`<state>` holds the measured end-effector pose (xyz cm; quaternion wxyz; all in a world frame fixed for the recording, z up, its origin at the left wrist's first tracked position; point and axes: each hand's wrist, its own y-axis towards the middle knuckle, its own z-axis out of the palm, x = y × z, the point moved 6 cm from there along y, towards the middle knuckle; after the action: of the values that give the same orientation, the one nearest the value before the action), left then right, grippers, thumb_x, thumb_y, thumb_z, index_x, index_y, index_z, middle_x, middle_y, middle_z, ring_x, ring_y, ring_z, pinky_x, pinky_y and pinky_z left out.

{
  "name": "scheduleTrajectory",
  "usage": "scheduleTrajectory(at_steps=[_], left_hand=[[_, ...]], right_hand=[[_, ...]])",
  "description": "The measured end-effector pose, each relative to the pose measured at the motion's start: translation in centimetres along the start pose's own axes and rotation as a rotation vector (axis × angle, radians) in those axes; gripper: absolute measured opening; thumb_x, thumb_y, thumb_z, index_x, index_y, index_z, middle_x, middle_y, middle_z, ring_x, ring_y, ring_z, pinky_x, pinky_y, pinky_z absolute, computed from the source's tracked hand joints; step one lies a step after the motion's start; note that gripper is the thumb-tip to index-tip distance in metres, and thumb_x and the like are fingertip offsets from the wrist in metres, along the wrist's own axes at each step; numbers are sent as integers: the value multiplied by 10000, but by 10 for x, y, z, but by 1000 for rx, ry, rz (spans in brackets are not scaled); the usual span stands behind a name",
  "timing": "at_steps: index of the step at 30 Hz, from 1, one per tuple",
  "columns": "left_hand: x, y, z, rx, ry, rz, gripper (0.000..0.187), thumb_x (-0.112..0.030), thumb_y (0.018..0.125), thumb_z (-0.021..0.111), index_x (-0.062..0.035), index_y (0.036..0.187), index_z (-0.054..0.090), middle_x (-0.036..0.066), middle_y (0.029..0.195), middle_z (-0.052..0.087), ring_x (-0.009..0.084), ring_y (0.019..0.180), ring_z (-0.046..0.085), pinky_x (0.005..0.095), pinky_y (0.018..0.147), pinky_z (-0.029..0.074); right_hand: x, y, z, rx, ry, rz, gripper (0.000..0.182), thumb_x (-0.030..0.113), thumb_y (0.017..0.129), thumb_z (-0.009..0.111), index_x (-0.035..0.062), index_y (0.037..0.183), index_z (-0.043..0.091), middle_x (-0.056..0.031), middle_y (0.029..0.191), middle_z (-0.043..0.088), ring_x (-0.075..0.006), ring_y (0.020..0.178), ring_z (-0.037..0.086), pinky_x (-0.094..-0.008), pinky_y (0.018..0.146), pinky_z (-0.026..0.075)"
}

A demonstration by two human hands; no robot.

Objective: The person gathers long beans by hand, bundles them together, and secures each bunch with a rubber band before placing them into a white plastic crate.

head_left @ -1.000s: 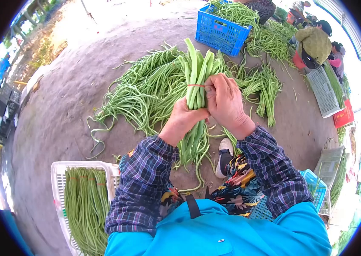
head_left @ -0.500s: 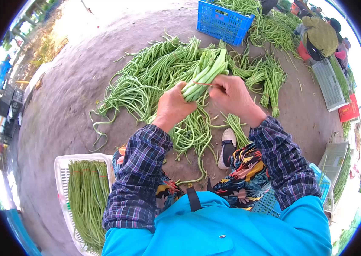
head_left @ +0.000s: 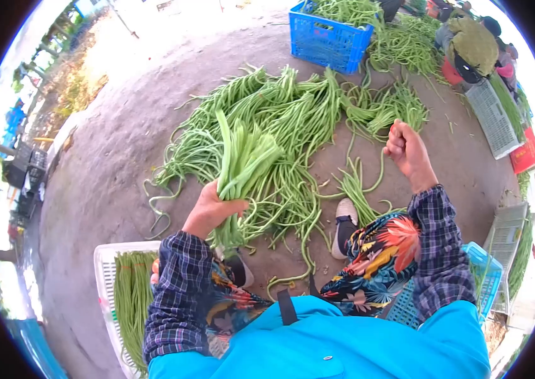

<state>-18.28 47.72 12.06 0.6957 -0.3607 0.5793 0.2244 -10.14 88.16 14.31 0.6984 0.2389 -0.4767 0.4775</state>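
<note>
My left hand (head_left: 215, 210) is closed around the lower part of a bunch of long green beans (head_left: 246, 165), whose upper ends fan out upright. No band shows on the part of the bunch above my fingers. Off to the right, my right hand (head_left: 405, 150) is raised in a pinch, apart from the bunch. A bit of a thin red band (head_left: 394, 129) shows at its fingertips. Beneath the hands, a large heap of long beans (head_left: 305, 120) lies on the ground, and a smaller bunch (head_left: 356, 192) lies near my shoe.
A white crate (head_left: 107, 268) of banded long beans stands at my left. Ahead is a blue crate (head_left: 327, 45) full of beans. At the far right, another person (head_left: 469, 47) bends near a grey crate (head_left: 493, 120) and a red box (head_left: 525, 155). A light-blue crate (head_left: 487, 278) is beside me.
The red band around the bunch has come off, and my right hand has moved right, away from it. My left hand has carried the bunch left and down; its beans now spread loosely.
</note>
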Motion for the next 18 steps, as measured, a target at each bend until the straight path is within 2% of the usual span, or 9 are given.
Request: scheduleTrajectory(at_steps=[2,4,5,8,9,12,14,16,18], left_hand=[[-15,-8,2,-61,-95,8,242,-19,744,643,17,975,580,51,772,598,137,632,584,269,561,481],[-16,-8,3,-106,-230,4,245,-39,755,634,14,984,568,52,761,588,147,633,583,268,560,477],[-17,-5,4,-120,-227,4,245,-39,755,634,14,984,568,52,761,588,147,633,583,268,560,477],[-23,5,12,-118,-382,93,269,-64,762,638,4,1010,558,53,754,580,150,643,583,269,567,479],[-23,10,12,-137,-398,93,308,-72,757,641,0,1040,543,65,749,573,162,647,583,276,571,474],[-25,23,24,-139,-418,98,315,-66,762,647,-3,1053,546,66,772,584,160,663,591,276,569,475],[-24,36,40,-145,-208,52,295,-51,756,663,-8,1032,570,52,823,607,134,683,599,271,563,483],[-42,47,72,-175,68,134,370,-61,715,721,-23,1054,577,64,921,625,159,814,623,270,691,520],[-60,55,101,-191,416,460,463,-79,691,735,-9,1107,545,112,1010,609,209,900,614,310,770,506]], right_hand=[[-29,-2,14,75,-28,128,244,242,916,529,96,722,503,27,589,448,-84,491,427,-259,564,439],[-19,4,48,120,-228,-9,245,265,932,529,63,800,570,20,632,499,-88,536,473,-241,551,436],[-28,7,57,303,-231,-18,232,261,932,541,39,902,602,5,709,562,-96,628,553,-229,615,477],[-42,3,85,326,-364,-4,238,257,926,553,28,979,596,-4,766,604,-96,696,600,-240,721,506],[-47,3,92,416,-438,52,385,286,899,594,-1,1145,521,-66,970,621,-137,888,616,-280,865,481],[-46,-20,137,578,-535,37,593,320,847,651,-5,1278,405,-93,1145,562,-186,1095,542,-342,977,397],[-65,-28,156,650,-584,119,720,304,817,664,-18,1351,305,-122,1276,479,-203,1207,450,-348,1039,318],[-58,-43,192,741,-312,54,609,218,803,662,-11,1302,397,-110,1193,548,-187,1113,525,-317,968,391],[-47,-43,205,609,-355,34,537,180,785,665,-1,1245,456,-96,1120,579,-171,1037,557,-304,908,426]])
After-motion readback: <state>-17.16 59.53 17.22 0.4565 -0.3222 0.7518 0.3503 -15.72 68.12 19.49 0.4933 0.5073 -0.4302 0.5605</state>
